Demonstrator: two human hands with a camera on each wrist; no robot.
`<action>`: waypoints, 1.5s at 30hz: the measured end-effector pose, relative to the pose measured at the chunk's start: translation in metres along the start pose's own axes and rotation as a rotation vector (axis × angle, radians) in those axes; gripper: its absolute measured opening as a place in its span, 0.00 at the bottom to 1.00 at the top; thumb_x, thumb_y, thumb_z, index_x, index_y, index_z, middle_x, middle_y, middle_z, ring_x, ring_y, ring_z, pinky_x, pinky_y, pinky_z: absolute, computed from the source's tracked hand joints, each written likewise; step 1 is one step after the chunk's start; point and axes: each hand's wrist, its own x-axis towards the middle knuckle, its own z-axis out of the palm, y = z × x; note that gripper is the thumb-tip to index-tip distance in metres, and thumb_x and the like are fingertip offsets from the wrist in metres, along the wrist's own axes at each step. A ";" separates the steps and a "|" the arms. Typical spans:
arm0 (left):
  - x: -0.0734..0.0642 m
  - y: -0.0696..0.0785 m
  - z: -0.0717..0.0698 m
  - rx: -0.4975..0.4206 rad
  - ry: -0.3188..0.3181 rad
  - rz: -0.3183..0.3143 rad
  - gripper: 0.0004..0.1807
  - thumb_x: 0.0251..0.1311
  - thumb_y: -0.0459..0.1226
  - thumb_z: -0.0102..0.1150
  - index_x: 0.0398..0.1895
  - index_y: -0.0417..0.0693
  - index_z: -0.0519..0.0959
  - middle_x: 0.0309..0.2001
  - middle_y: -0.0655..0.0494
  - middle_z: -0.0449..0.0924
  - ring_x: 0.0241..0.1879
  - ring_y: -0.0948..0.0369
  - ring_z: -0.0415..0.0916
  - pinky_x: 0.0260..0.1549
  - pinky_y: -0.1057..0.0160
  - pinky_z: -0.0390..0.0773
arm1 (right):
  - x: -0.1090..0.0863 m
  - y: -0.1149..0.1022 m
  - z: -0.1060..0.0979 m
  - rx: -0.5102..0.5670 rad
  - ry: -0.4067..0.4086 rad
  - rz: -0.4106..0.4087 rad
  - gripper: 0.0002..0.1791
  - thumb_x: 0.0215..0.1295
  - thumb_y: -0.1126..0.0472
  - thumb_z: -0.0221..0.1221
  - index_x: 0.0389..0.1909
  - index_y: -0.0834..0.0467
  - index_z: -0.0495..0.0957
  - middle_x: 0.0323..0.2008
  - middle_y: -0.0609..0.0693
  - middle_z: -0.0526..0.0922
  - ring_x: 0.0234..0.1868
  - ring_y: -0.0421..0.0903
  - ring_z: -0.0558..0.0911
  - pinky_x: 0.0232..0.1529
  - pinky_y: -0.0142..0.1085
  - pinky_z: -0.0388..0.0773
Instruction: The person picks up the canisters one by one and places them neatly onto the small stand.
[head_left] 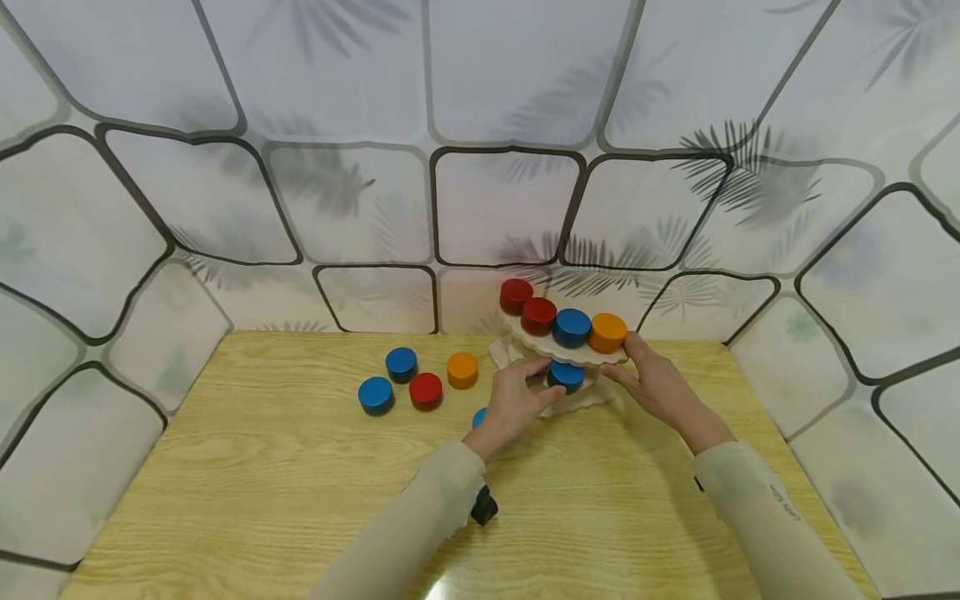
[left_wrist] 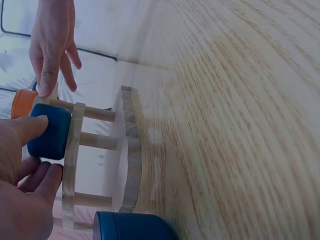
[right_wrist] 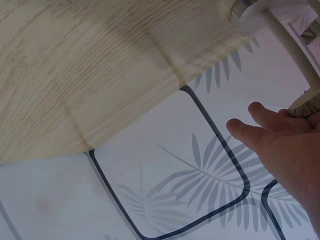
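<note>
A wooden stand (left_wrist: 131,165) with scalloped boards joined by round posts is near the back wall. Its upper board (head_left: 536,340) carries a row of two red blocks (head_left: 538,316), a blue block (head_left: 572,327) and an orange block (head_left: 607,332), all round. My left hand (head_left: 516,402) pinches another round blue block (head_left: 566,377) between thumb and fingers, in front of the upper board; in the left wrist view this blue block overlaps the board's edge. My right hand (head_left: 660,387) grips the right end of the upper board, two fingers (right_wrist: 260,136) stretched out past it.
Left of the stand, on the wooden table (head_left: 285,467), lie two blue blocks (head_left: 376,395), a red block (head_left: 425,391) and an orange block (head_left: 462,370). One more blue block (head_left: 479,417) is partly behind my left wrist. Patterned walls (head_left: 510,208) enclose the back and sides.
</note>
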 end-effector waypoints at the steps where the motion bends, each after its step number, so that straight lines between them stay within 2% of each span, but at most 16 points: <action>1: 0.000 0.000 0.000 0.006 0.007 0.008 0.25 0.62 0.36 0.76 0.62 0.43 0.85 0.58 0.46 0.87 0.56 0.53 0.85 0.55 0.61 0.86 | 0.000 0.000 0.000 0.000 0.001 0.000 0.24 0.81 0.44 0.55 0.56 0.60 0.63 0.49 0.59 0.76 0.46 0.59 0.80 0.47 0.53 0.77; 7: 0.002 -0.002 0.003 0.023 0.047 0.047 0.20 0.61 0.35 0.76 0.57 0.41 0.88 0.53 0.46 0.88 0.51 0.53 0.86 0.49 0.65 0.87 | 0.001 0.002 0.001 -0.001 0.003 0.002 0.24 0.81 0.44 0.55 0.57 0.59 0.62 0.50 0.59 0.76 0.47 0.59 0.81 0.48 0.54 0.78; 13: 0.004 -0.001 0.004 0.018 0.066 0.046 0.18 0.61 0.35 0.76 0.54 0.40 0.89 0.49 0.45 0.88 0.48 0.52 0.86 0.45 0.68 0.86 | 0.002 0.001 0.000 -0.003 0.007 -0.001 0.25 0.81 0.44 0.55 0.57 0.61 0.62 0.52 0.62 0.77 0.49 0.62 0.81 0.49 0.57 0.79; 22: 0.006 0.000 0.006 0.033 0.078 0.039 0.16 0.62 0.36 0.75 0.52 0.40 0.89 0.46 0.44 0.88 0.45 0.51 0.87 0.44 0.68 0.86 | 0.003 0.002 0.000 -0.013 0.011 -0.010 0.24 0.81 0.45 0.56 0.57 0.61 0.63 0.48 0.59 0.75 0.45 0.58 0.79 0.47 0.53 0.77; 33: 0.008 0.001 0.006 0.031 0.092 0.024 0.14 0.62 0.36 0.75 0.50 0.41 0.90 0.45 0.44 0.89 0.44 0.51 0.87 0.43 0.68 0.86 | 0.002 0.000 0.000 0.010 -0.002 0.009 0.26 0.81 0.43 0.55 0.62 0.59 0.62 0.62 0.65 0.75 0.58 0.68 0.81 0.58 0.65 0.78; 40: 0.008 0.000 0.008 0.021 0.095 0.037 0.13 0.62 0.35 0.75 0.48 0.40 0.90 0.45 0.43 0.89 0.43 0.49 0.87 0.41 0.68 0.85 | 0.002 0.001 0.001 0.005 0.006 0.002 0.25 0.81 0.44 0.56 0.59 0.61 0.63 0.55 0.63 0.76 0.52 0.64 0.81 0.53 0.61 0.79; 45: 0.005 -0.003 0.004 -0.052 0.070 0.041 0.15 0.61 0.33 0.75 0.50 0.38 0.88 0.48 0.41 0.89 0.46 0.47 0.87 0.45 0.66 0.87 | 0.001 0.002 0.001 0.002 0.011 -0.001 0.25 0.81 0.44 0.56 0.60 0.60 0.63 0.56 0.62 0.77 0.52 0.64 0.81 0.54 0.61 0.79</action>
